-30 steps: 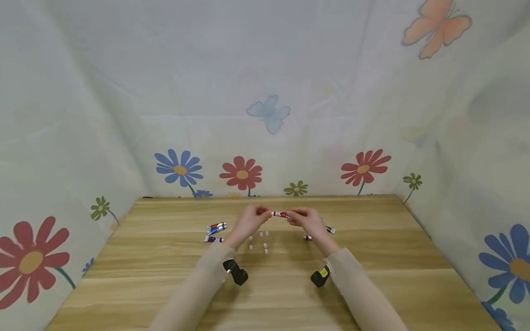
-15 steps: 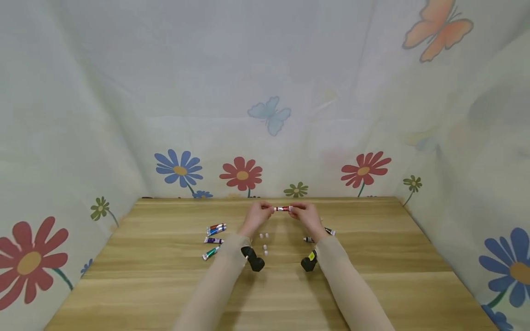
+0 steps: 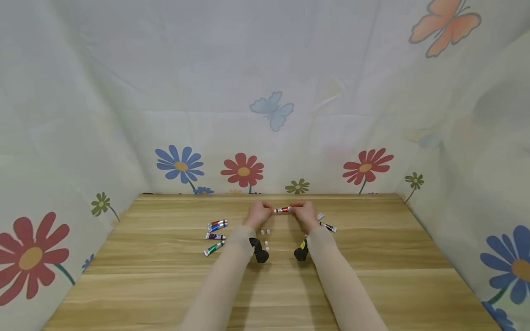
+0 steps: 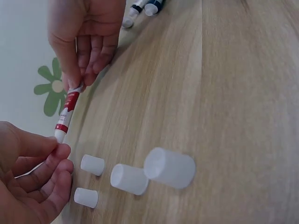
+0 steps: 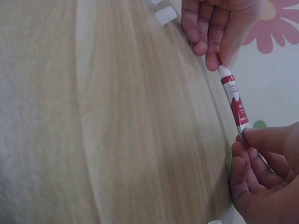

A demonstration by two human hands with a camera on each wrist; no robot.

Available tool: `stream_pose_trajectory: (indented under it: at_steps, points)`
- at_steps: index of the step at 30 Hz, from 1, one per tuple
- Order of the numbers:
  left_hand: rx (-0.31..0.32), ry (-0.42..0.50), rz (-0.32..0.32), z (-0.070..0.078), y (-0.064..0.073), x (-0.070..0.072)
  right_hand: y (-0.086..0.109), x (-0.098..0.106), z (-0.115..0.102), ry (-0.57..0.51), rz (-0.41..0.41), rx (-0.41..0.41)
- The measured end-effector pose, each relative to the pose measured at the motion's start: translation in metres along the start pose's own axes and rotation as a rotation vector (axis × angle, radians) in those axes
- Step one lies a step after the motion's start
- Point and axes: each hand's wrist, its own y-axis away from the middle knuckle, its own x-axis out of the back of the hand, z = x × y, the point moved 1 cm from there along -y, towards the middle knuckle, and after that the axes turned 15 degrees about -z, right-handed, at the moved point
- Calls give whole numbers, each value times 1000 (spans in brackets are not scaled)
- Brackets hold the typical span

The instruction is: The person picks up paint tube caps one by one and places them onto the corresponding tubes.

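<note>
A small red-and-white paint tube (image 3: 283, 210) is held level between both hands above the back part of the table. At its left end, my left hand (image 3: 259, 214) pinches the white cap (image 4: 60, 135) between thumb and forefinger. Thumb and finger of my right hand (image 3: 305, 215) grip the flat silver tail (image 5: 243, 132) at the other end. In the right wrist view the cap sits against the tube's red-banded neck. Several loose white caps (image 4: 169, 168) stand or lie on the wood near my left hand.
To the left lie a red tube (image 3: 218, 223), a blue tube (image 3: 217, 227), a purple tube (image 3: 215, 236) and a green tube (image 3: 214, 248). Right of my right hand are a black-labelled tube (image 3: 328, 226) and a pale tube (image 3: 320, 216). Flower-patterned cloth (image 3: 273, 151) borders the wooden table (image 3: 265, 294).
Both hands have moved a little farther forward with the paint tube, and the forearms have drawn inward. The green tube, earlier hidden behind the left arm, now shows.
</note>
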Motion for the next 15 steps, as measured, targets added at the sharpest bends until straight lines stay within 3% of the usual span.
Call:
stream_pose_trajectory:
  at_steps: [8, 15]
  points:
    - [-5, -28, 19, 6, 2, -3, -8, 4, 9, -51, 12, 20]
    - [19, -43, 24, 2, -1, -7, -8, 3, 11, 69, 49, -38]
